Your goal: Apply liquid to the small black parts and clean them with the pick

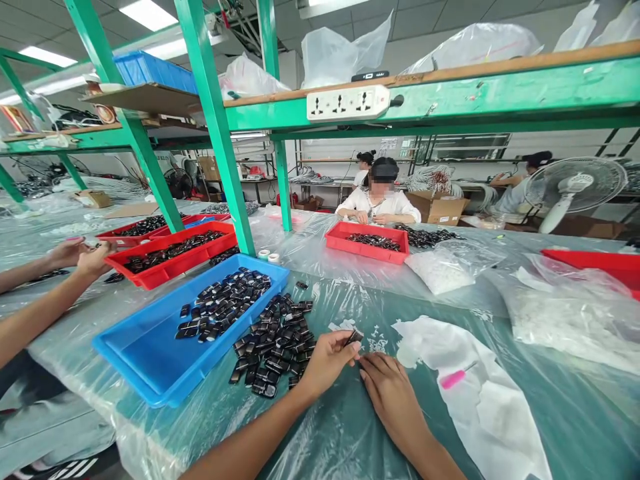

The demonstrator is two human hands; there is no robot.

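My left hand [327, 360] pinches a small black glossy part [354, 337] between thumb and fingertips, just right of a loose pile of the same black parts [275, 340] on the plastic-covered table. My right hand [393, 393] lies beside it, knuckles up, fingers curled toward the part; what it grips, if anything, is hidden. A blue tray [145, 353] with more black parts sits to the left of the pile. A pink-handled tool [456, 378] rests on white paper to the right of my hands.
Red trays [165, 270] of black parts stand further left, where a co-worker's hands [83, 257] are busy. Across the table sits another person behind a red tray [367, 241]. Green shelf posts [220, 133], plastic bags [565, 313] and a fan [575, 187] surround the area.
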